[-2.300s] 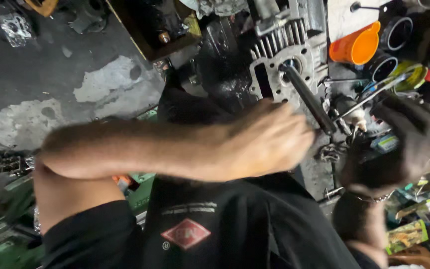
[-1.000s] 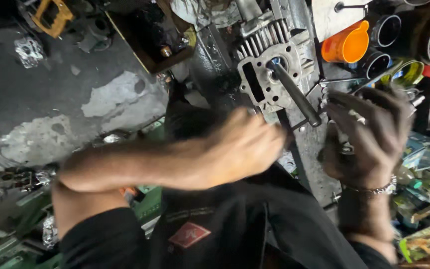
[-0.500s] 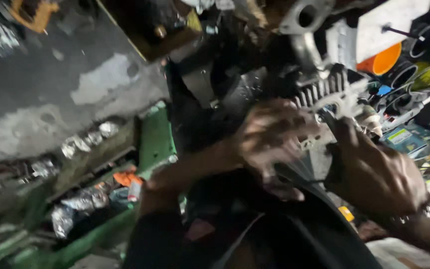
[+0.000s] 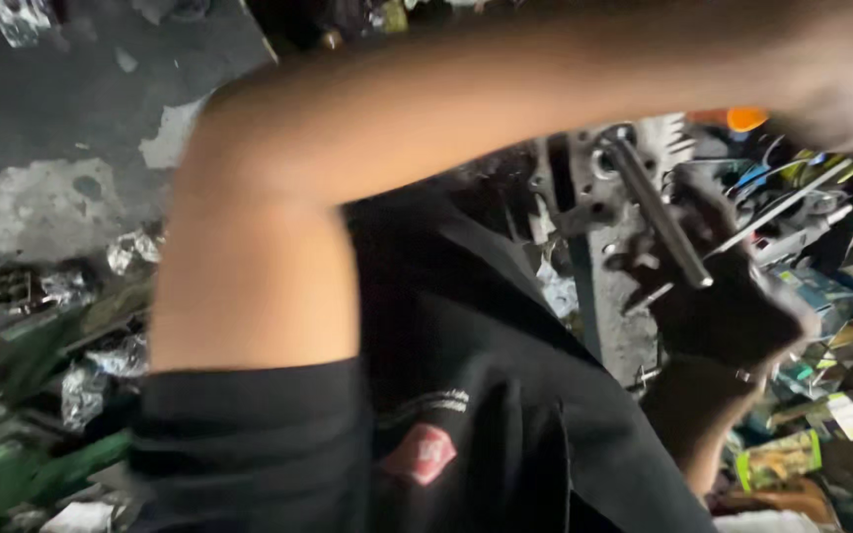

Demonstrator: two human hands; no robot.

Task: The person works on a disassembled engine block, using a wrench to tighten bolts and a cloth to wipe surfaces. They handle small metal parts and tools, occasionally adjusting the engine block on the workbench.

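R hand (image 4: 733, 296) grips near the steel rod (image 4: 659, 212) stuck in the finned engine block (image 4: 594, 183); exact hold unclear. L hand (image 4: 841, 74) raised at top-right edge, blurred, can't tell grip. Rod not out yet.

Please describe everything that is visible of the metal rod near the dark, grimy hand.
The metal rod is a straight, round bar, grey and dull, that looks like steel. It slants from upper left to lower right. Its upper end meets the finned grey engine part; its lower end is cut flat and free. The right hand, dark with grime, lies just behind and below it; whether the hand grips it is unclear.
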